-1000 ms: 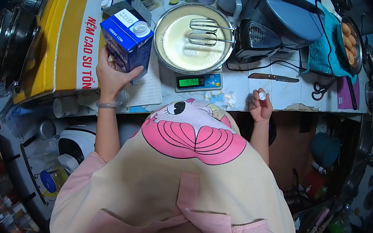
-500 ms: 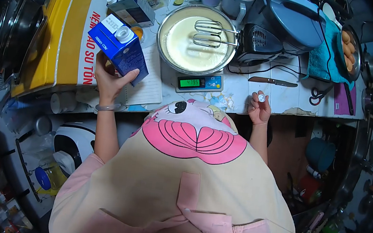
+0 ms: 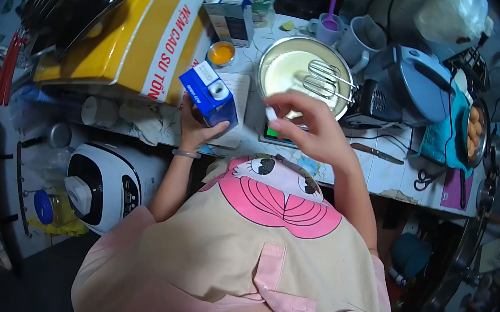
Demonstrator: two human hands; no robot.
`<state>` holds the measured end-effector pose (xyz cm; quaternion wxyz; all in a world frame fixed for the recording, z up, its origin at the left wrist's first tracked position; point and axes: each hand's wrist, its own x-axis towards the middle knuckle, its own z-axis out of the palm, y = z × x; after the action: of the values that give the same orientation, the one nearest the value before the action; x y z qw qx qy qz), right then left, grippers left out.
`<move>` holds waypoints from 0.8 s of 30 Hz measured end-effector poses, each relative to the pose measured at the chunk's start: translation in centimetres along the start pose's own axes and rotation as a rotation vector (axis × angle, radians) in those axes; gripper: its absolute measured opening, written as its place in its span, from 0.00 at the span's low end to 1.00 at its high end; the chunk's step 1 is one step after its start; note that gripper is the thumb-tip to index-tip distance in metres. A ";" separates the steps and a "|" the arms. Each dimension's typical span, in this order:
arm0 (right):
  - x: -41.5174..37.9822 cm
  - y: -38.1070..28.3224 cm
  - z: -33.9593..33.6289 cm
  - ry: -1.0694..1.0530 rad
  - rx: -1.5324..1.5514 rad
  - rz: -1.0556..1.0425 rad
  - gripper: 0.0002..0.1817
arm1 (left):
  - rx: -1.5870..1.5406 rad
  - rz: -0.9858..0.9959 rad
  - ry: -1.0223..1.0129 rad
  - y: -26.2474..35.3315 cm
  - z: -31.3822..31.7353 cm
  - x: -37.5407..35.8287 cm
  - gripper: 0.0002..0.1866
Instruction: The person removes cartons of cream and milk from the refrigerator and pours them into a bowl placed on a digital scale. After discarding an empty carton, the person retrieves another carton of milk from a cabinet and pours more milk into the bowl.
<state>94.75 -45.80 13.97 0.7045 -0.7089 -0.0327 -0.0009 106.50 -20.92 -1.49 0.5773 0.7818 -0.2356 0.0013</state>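
My left hand (image 3: 198, 131) grips a blue milk carton (image 3: 223, 111), held upright with a slight tilt; the round spout on its top is uncapped. Between the thumb and fingers of my right hand (image 3: 318, 130) is a small white cap (image 3: 271, 113), just right of the carton and apart from it. Behind my right hand a metal bowl (image 3: 264, 58) holds pale yellow liquid. The beaters of a hand mixer (image 3: 374, 102) reach over the bowl. My right hand mostly hides the kitchen scale (image 3: 266, 138) in front of the bowl.
A second carton (image 3: 229, 19) and a small cup of orange yolk (image 3: 220, 54) stand behind the blue carton. At the left is a big yellow box (image 3: 129, 23). A knife (image 3: 378, 153), scissors (image 3: 429, 180) and a pan of eggs (image 3: 483, 138) lie to the right.
My right hand has risen from the table edge and moved left with the cap, toward the carton. The view has swung left, so the scene sits further right. My left hand keeps the carton.
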 end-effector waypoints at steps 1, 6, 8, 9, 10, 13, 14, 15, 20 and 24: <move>1.6 -0.3 0.7 0.031 -0.283 -0.131 0.10 | 0.010 0.026 -0.008 0.2 0.1 -0.1 0.53; 6.9 -1.0 3.2 -0.178 -0.687 -0.391 0.12 | -0.126 -0.133 -0.019 -0.5 0.1 -0.8 0.55; 7.9 -1.0 4.1 -0.311 -0.832 -0.376 0.11 | -0.108 -0.093 -0.067 -1.3 -0.2 -1.0 0.56; 8.3 -1.0 4.5 -0.377 -0.903 -0.366 0.11 | -0.099 -0.076 -0.093 -1.7 -0.3 -1.1 0.56; 8.8 -1.2 4.9 -0.398 -0.904 -0.368 0.11 | -0.103 -0.085 -0.075 -2.2 -0.5 -1.1 0.56; 9.6 -1.6 5.7 -0.576 -1.068 -0.386 0.08 | 0.066 0.033 -0.136 -3.3 -0.9 -1.3 0.56; 9.6 -1.2 5.8 -0.583 -1.064 -0.365 0.08 | 0.054 0.017 -0.144 -3.1 -0.8 -1.7 0.56; 9.8 -0.8 5.8 -0.598 -1.117 -0.457 0.07 | 0.029 0.006 -0.151 -3.0 -0.9 -1.6 0.56; 10.1 -0.6 7.0 -0.685 -1.431 -0.471 0.07 | -0.086 -0.047 -0.143 -0.8 -1.0 -0.8 0.53; 10.3 -2.3 7.1 -0.718 -1.578 -0.285 0.11 | -0.126 -0.087 -0.151 -0.1 -1.0 -0.5 0.51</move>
<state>104.57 -38.22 16.70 -0.0509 -0.9358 -0.3304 0.1119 106.34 -19.76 -1.35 0.6055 0.7513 -0.2438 -0.0977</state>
